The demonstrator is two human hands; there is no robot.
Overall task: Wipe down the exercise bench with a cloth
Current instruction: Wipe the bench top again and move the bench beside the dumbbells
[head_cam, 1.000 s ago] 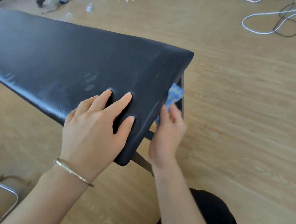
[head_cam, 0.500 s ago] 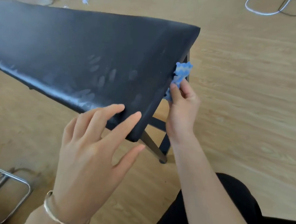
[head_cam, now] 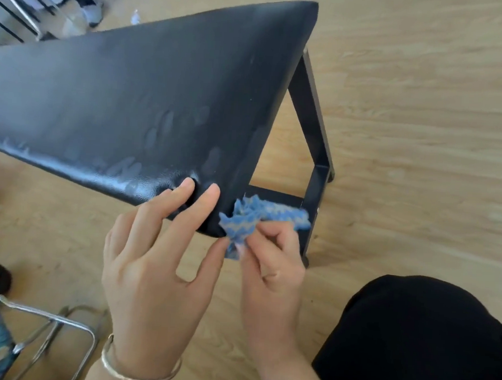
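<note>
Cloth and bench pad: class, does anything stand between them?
Nothing visible does. The right hand pinches the blue cloth right at the near corner of the bench pad. Only two fingertips of the left hand press on the pad's top beside it, covering a small patch there.

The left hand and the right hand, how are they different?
The left hand has straight fingers, with two fingertips pressing into the top of the bench; the right hand has curled fingers pinching the blue cloth at the bench's end. The left wrist wears a silver bracelet; the right wrist is bare. Both hands are at the same corner of the bench.
</note>
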